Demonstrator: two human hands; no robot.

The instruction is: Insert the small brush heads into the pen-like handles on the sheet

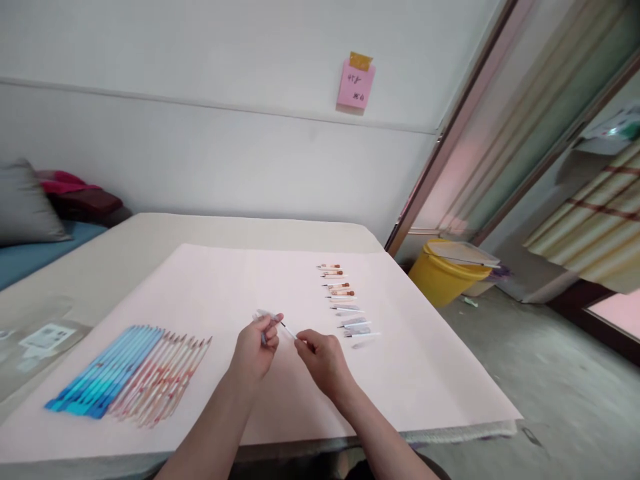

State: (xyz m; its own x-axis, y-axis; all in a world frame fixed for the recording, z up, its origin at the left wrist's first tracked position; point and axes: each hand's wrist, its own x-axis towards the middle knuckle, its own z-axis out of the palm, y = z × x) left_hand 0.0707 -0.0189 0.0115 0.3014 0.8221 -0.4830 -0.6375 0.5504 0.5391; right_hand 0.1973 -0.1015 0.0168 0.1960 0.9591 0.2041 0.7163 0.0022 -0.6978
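My left hand is closed around a small clear pen cap or barrel piece above the pink sheet. My right hand pinches the end of a thin white refill whose dark tip points into that piece. The two hands sit close together near the sheet's middle. Right of them lies a column of several short pen parts, some brown-tipped, some clear. At the left lies a row of several blue and pinkish pens, side by side.
The pink sheet covers a beige table. Clear plastic packaging lies at the table's left edge. A yellow bucket stands on the floor to the right. A pink note hangs on the wall. Cushions lie far left.
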